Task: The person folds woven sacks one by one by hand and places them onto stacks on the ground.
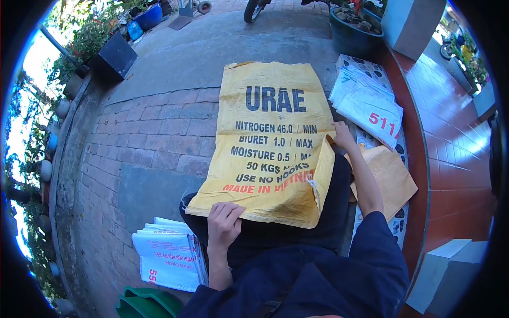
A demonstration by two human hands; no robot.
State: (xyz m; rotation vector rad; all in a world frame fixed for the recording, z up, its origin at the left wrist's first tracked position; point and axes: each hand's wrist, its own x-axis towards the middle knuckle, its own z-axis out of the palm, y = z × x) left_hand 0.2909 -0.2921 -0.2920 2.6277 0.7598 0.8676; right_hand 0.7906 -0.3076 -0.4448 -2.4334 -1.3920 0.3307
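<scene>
A large yellow woven sack [265,148] printed "URAE" lies spread over my lap, its far end reaching out over the brick ground. My left hand [224,225] grips its near edge at the left, fingers curled over the rim. On the right side edge, my right hand [343,136] pinches the sack about halfway up, and the fabric below it folds inward. The near right corner is lifted and creased, with a whitish frayed spot on it.
Folded white sacks [366,103] and a tan folded sack [389,177] lie on the stone-patterned ledge at my right. Another stack of white sacks [167,254] stands at my left, by a green object [148,303]. Planters [358,29] and a black box [114,57] stand farther off.
</scene>
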